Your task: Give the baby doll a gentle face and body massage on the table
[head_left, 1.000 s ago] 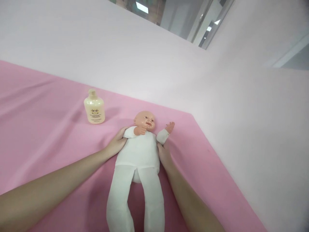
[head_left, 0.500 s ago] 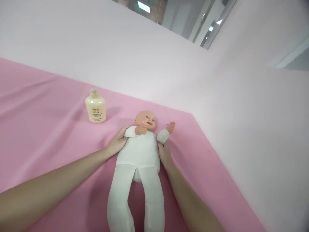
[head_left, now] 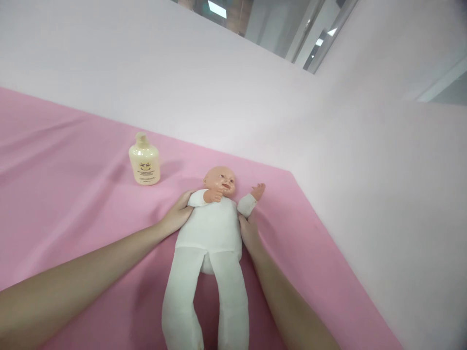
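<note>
Baby doll [head_left: 209, 228]: supine, white cloth body, mid pink sheet [head_left: 73, 194], head toward wall. Left hand [head_left: 177, 215]: grip cupped against doll's shoulder side. Right hand [head_left: 248, 233]: grip pressed under doll's other arm. Handling note: keep both sides evenly supported, head steady. Cream lotion bottle [head_left: 144, 162]: upright, apart, behind-left.

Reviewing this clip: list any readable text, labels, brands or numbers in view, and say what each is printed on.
Cream lotion bottle: its front label carries a small emblem and a few lines of dark print, too small and blurred to read.
Baby doll, held at its sides by the left hand and right hand: no text.
Pink sheet: no text.
</note>
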`<state>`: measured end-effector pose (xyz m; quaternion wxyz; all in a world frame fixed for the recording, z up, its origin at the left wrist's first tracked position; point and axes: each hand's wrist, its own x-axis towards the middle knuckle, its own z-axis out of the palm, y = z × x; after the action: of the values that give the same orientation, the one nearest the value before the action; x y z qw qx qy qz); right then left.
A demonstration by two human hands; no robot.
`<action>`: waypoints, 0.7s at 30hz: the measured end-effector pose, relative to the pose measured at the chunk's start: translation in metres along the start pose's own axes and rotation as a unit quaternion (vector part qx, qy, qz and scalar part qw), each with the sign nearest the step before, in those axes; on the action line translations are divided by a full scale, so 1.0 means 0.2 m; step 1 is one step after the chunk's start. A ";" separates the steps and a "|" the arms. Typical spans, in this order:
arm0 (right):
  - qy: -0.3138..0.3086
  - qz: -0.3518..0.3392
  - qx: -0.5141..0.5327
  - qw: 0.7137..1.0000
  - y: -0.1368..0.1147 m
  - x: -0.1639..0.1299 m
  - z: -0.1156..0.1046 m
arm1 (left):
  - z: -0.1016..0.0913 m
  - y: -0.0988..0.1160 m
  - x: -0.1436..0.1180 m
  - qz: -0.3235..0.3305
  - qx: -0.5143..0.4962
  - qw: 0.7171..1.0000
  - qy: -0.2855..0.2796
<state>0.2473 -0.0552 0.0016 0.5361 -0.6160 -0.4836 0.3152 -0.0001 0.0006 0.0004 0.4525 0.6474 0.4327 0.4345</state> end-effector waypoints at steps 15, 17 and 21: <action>-0.010 0.005 -0.002 1.000 -0.02 -0.01 0.00 | 0.00 0.01 0.00 0.009 0.007 1.000 0.004; -0.006 0.012 -0.004 1.000 -0.01 -0.01 0.00 | 0.00 0.01 0.00 0.006 0.009 1.000 -0.001; -0.006 -0.002 -0.003 1.000 0.00 0.00 0.00 | 0.00 0.00 0.00 0.005 0.008 1.000 -0.002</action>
<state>0.2473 -0.0561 0.0023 0.5322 -0.6148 -0.4885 0.3166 -0.0001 0.0008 0.0007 0.4459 0.6544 0.4317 0.4319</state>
